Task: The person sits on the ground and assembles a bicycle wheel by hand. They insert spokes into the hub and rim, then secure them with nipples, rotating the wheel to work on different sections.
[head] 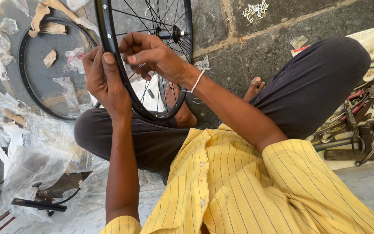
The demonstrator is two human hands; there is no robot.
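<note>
— What is the left hand [104, 82] doing?

— It wraps around the black wheel rim [109, 39]. The thumb lies flat along the rim, and the fingers curl behind it. It grips tight.

— And the right hand [152, 54]?

— It sits just on the other side of the rim, inside the wheel, among the thin spokes [130, 15]. Its fingers pinch together at a spot right beside the rim. I cannot tell what tiny thing they pinch.

— Which hand is closer to the rim?

— The left one, it touches it. The right one is just beside it.

— Which way does the wheel stand?

— It stands up on its edge between the knees. The hub [169, 32] is above the right hand, farther from the person.

— What else lies near the wheel?

— A second bare rim [22, 73] lies flat on the floor left of it. Tools [360, 117] lie far off to the right.
</note>
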